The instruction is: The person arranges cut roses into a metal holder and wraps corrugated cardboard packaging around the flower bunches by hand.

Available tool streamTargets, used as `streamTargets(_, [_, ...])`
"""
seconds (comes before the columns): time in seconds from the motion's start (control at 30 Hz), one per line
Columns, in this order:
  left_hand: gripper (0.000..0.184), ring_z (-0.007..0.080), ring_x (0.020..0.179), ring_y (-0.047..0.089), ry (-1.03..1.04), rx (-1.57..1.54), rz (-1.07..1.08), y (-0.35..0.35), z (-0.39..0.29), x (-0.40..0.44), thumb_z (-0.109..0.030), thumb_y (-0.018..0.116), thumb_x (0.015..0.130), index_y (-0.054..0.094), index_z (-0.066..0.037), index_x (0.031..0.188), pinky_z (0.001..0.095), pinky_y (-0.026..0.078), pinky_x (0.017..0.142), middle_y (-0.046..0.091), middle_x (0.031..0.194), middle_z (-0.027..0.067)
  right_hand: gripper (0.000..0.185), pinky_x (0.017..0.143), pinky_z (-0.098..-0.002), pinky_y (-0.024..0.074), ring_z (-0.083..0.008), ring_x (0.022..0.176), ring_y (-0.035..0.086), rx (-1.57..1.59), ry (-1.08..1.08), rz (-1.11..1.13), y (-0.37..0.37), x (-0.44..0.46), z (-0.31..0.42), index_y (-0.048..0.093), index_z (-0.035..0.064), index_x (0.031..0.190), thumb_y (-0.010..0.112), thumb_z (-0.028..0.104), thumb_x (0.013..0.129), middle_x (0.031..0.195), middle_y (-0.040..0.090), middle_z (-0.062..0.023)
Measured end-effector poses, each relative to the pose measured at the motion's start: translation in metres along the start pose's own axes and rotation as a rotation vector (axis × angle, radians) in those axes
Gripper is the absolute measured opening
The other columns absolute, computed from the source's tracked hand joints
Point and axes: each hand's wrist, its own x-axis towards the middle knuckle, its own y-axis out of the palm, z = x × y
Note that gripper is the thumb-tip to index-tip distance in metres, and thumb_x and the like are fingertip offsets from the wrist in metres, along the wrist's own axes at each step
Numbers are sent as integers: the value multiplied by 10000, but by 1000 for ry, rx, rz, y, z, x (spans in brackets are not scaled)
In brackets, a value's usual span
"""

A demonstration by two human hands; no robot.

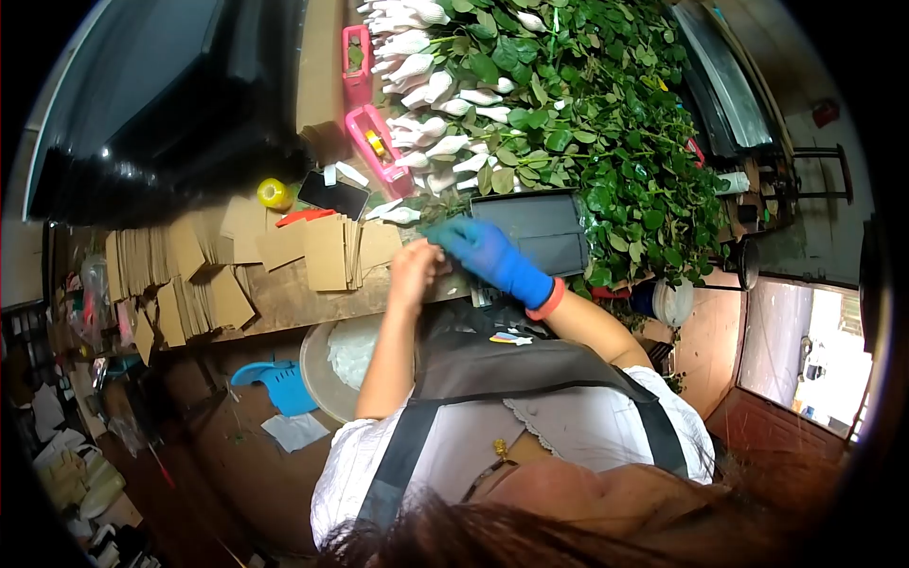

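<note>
My left hand (417, 272), bare, is closed at the near edge of the wooden table (275, 305), its fingers curled. Touching or nearly touching it is my right hand (476, 252), in a blue-green glove with a red band at the wrist. The gloved fingers are bent together and slightly blurred; what either hand grips is too small to make out. Just beyond my hands lie a few white-wrapped buds (398, 214). A dark grey box or tray (535, 230) is right of the glove. White-wrapped rose buds (437, 87) with leafy green stems (615, 123) are heaped behind.
Cardboard pieces (327, 254) stand and lie on the left, near a phone (333, 195), a yellow roll (275, 194) and a pink tape dispenser (379, 151). Black plastic (189, 123) covers the far left. Below the table are a round tub (317, 364) and a blue plastic item (282, 383).
</note>
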Motion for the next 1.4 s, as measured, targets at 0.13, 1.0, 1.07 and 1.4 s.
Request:
streamTargets(0.13, [448,30,541,422,225,172,-239,-40,-5,67,-445,586,976,704,-19,1045,216,319,490,659,797,-5,260,640,-296,555,-159,652,696,-82,82,20,-7,-28,-7,689,75,1041,571,296,973,811,700,-70])
streamTargets(1.0, [142,391,1318,417,1317,1684,-151,258,-16,140,-262,733,782,776,-174,885,566,294,1115,519,1419,155,394,854,-346,563,-210,1002,690,948,-189,-299,-152,-181,-107,620,29,1218,554,363,1019,1154,692,-113])
streamTargets(1.07, [171,396,1358,386,1227,1618,-201,267,8,153,-265,671,837,778,-183,941,558,259,1145,500,1445,157,423,869,-338,555,-211,1013,686,848,-149,-375,-147,-192,-106,598,23,1258,561,368,1015,1158,690,-115])
streamTargets(1.4, [340,328,1145,566,1030,887,-5,250,-17,146,-112,650,899,620,-34,1229,422,437,984,634,1195,158,392,818,-326,564,-204,927,701,743,220,-257,-143,-199,-178,601,39,1228,556,365,1015,1098,712,-125])
